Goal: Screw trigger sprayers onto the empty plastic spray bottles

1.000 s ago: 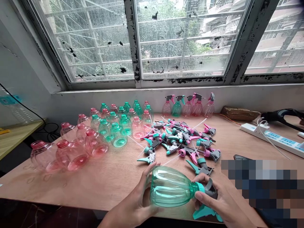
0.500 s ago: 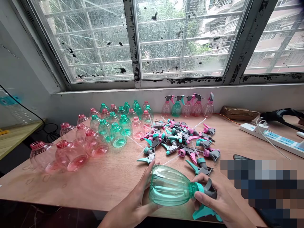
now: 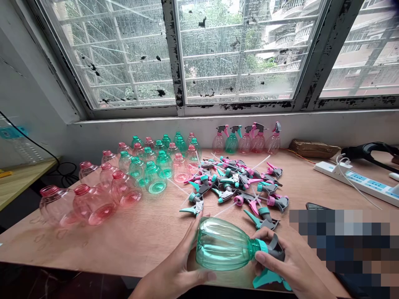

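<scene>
A clear green spray bottle (image 3: 224, 245) lies sideways in the air above the table's front edge, its neck pointing right. My left hand (image 3: 179, 259) cups the bottle's base, with the thumb beneath and the fingers behind it. At the neck, my right hand (image 3: 280, 259) grips the grey and teal spray head (image 3: 270, 249), whose teal collar sits on the bottle's neck. The teal trigger hangs below my right fingers. Just beyond the bottle lies a loose teal and grey spray head (image 3: 263, 219).
Open pink and green bottles (image 3: 156, 176) stand in rows at the left. A heap of loose spray heads (image 3: 233, 178) covers the table's middle. Several bottles with heads fitted (image 3: 258, 141) line the wall. A power strip (image 3: 358, 178) and a brown package (image 3: 313, 148) lie right.
My left thumb and fingers have shifted slightly around the bottle's base. The bottle and my right hand have hardly moved.
</scene>
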Available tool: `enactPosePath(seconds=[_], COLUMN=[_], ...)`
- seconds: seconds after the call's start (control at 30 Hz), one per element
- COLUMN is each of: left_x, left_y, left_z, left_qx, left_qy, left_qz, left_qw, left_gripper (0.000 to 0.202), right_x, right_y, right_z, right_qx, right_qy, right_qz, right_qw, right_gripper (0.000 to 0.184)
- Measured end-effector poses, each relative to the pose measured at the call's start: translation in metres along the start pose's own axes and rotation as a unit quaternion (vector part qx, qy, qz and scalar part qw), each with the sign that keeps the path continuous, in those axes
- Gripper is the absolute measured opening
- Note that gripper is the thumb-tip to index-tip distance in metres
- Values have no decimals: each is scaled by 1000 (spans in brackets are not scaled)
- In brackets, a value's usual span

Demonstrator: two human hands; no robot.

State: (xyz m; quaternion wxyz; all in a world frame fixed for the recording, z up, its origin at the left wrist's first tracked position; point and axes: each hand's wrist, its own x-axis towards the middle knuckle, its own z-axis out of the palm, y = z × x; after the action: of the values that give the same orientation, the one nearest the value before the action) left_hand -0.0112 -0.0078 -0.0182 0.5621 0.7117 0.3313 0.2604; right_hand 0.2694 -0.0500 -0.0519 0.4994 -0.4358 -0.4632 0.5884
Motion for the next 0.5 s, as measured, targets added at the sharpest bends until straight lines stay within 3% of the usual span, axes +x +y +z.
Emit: enactPosePath(seconds=[0.23, 0.5], left_x=[0, 1], left_y=[3, 2], left_z=[1, 0], left_qx=[-21, -31], left_qy=[-12, -3], left_qz=[16, -1], left_qw=[1000, 1000], left_gripper=[95, 106], right_x=[0, 0], right_y=[-2, 1], right_z=[1, 0], right_qx=[8, 8], right_qy=[12, 15], right_qz=[-4, 1], right_qw=[1000, 1000], right_gripper=[39, 39])
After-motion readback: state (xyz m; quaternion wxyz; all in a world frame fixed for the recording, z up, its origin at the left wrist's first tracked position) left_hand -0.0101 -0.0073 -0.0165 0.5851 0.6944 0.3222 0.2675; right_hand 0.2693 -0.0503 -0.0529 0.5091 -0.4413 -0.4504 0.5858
